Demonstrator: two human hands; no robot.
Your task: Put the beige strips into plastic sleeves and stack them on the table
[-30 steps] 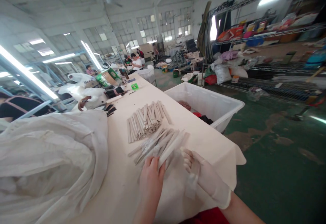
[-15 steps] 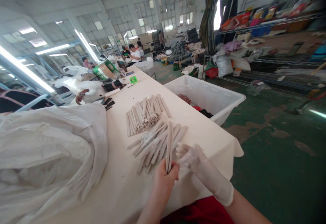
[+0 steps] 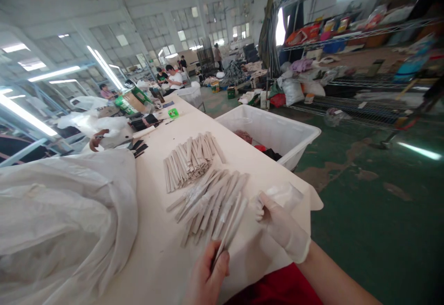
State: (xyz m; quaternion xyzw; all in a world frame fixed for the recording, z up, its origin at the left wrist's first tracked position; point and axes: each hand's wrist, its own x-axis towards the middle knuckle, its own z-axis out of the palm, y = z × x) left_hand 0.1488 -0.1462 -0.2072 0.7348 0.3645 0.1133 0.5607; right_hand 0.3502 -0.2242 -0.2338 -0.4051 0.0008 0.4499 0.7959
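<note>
Over near desk [image 3: 156,258], strips [image 3: 236,221] are held by one end in left grip [image 3: 210,268], seemingly leaving far ends free; film [image 3: 292,195] is held in closed right grip [image 3: 282,231].

the bare left hand [image 3: 210,268] pinches, near; farther right, the right hand [image 3: 280,225], in a thin whitish glove [image 3: 298,244], curls its fingers [image 3: 259,213], bare forearm [image 3: 335,275] slanting from near right.

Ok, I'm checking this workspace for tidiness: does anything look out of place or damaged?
Mildly: the nearer pile of strips lies splayed, looser than the farther pile. On the green floor, brownish patches look like worn coating.
</note>
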